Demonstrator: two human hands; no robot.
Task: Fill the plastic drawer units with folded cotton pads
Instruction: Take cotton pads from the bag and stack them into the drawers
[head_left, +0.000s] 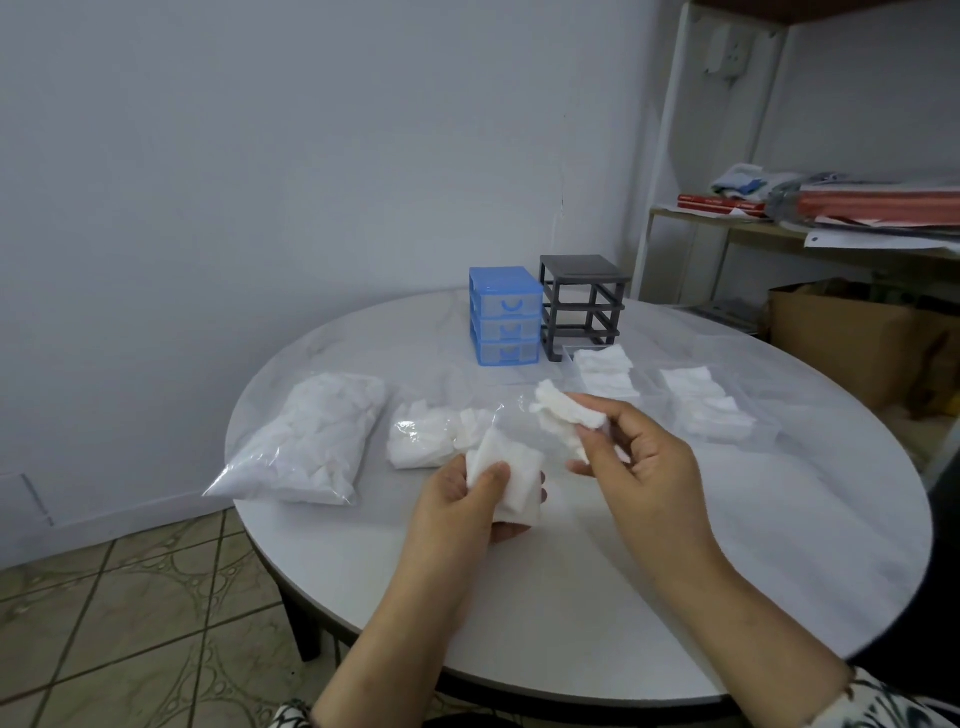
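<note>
1. The left hand holds a stack of folded cotton pads above the near middle of the round white tabletop; its thumb lies across the top of the stack and its fingers curl underneath, so this grip is grasping the pads.
2. The right hand pinches a separate cotton pad between thumb and fingertips, lifted just above and to the right of the stack; this grip is likewise grasping its pad.
3. The two hands are near each other but not touching.
4. At the far side of the tabletop stands a blue drawer unit with three drawers pushed in.
5. Just beside it on the right stands a dark grey drawer frame whose slots look open.
6. In front of the grey frame lie folded pads, possibly inside a clear drawer, though the blur makes that hard to tell.
7. More folded pads lie further right, on or in something clear.
8. A full plastic bag of cotton lies on the left of the tabletop.
9. A smaller opened bag sits between it and the hands.
10. A shelf with papers stands at the right.
11. A cardboard box sits below it.
</note>
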